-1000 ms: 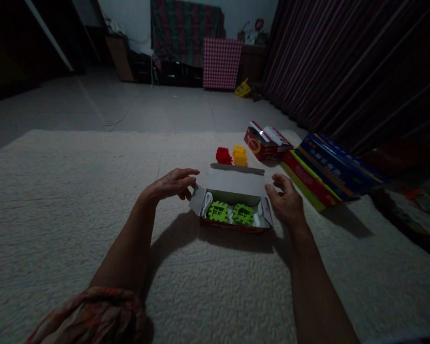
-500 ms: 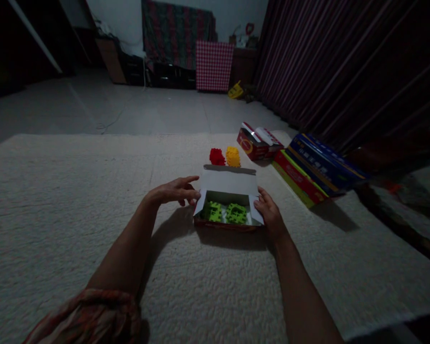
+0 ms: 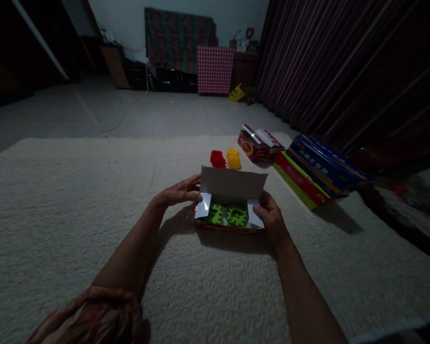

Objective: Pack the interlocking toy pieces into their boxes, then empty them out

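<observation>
A small cardboard box [image 3: 229, 230] sits on the cream quilted mat with its white lid [image 3: 232, 184] raised. Inside lie two green notched toy blocks, one on the left [image 3: 216, 214] and one on the right [image 3: 237, 216]. My left hand [image 3: 181, 192] is at the box's left end, its thumb on the left side flap [image 3: 203, 205] and its fingers reaching behind the lid. My right hand [image 3: 272, 217] grips the right end, thumb pressed on the right side flap [image 3: 255, 213]; its other fingers are partly hidden behind the box.
Beyond the lid stand a red notched block [image 3: 218, 159] and a yellow one [image 3: 233, 158]. Farther right are an opened red box [image 3: 256, 145] and a large blue, red and green box [image 3: 318, 167]. The quilted mat [image 3: 75, 205] spreads all around.
The lid has swung up from leaning back to nearly upright. Both side flaps have folded inward over the box. My left hand has moved right, onto the left flap and lid.
</observation>
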`<state>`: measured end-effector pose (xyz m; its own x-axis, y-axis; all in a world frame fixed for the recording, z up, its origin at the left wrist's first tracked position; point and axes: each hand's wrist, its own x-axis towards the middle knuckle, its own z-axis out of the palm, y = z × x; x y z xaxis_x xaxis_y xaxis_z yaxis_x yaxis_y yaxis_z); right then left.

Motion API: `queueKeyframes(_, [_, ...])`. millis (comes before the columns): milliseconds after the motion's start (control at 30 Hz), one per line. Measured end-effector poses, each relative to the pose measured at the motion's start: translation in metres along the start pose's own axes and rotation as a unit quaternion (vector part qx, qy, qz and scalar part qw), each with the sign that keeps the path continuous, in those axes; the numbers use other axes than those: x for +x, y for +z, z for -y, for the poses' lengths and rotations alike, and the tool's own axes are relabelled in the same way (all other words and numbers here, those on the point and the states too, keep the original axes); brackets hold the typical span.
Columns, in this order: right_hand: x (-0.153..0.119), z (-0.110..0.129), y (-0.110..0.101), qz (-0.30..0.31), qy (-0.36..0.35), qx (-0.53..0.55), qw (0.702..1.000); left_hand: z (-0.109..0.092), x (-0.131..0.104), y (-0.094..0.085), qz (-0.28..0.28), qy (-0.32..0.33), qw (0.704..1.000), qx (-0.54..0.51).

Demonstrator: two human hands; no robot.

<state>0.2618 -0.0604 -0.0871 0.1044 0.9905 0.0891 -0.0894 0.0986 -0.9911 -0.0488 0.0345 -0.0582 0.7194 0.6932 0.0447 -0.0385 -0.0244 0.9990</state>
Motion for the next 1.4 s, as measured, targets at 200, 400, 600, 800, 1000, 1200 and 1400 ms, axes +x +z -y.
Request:
queueKeyframes(200, [-0.001,-0.001,0.003,-0.035,-0.001,-0.053,0.998,0.005,0.0,-0.002,0.003,0.025,1.0,0.008])
queueKeyframes(400, [-0.002,-0.003,0.002,-0.054,-0.033,0.051,0.997,0.005,0.0,0.001,-0.029,0.03,0.999,0.013])
queueKeyframes(600, [-0.011,0.012,0.004,-0.04,-0.049,0.056,0.996,0.007,0.002,0.004,-0.038,0.028,0.999,0.013])
queueKeyframes(800, [-0.016,0.022,-0.011,0.059,-0.113,-0.071,0.989,0.014,0.0,0.013,-0.094,0.032,0.995,0.005])
queueKeyframes(1000, [-0.012,0.03,-0.023,0.111,-0.176,-0.196,0.958,0.025,-0.006,0.041,-0.231,0.049,0.972,0.0])
queueKeyframes(1200, [-0.01,0.03,-0.021,0.115,-0.2,-0.228,0.946,0.031,-0.021,0.067,-0.319,0.044,0.944,-0.069])
queueKeyframes(1400, [-0.011,0.03,-0.018,0.103,-0.216,-0.235,0.942,0.036,-0.03,0.083,-0.314,0.121,0.937,0.091])
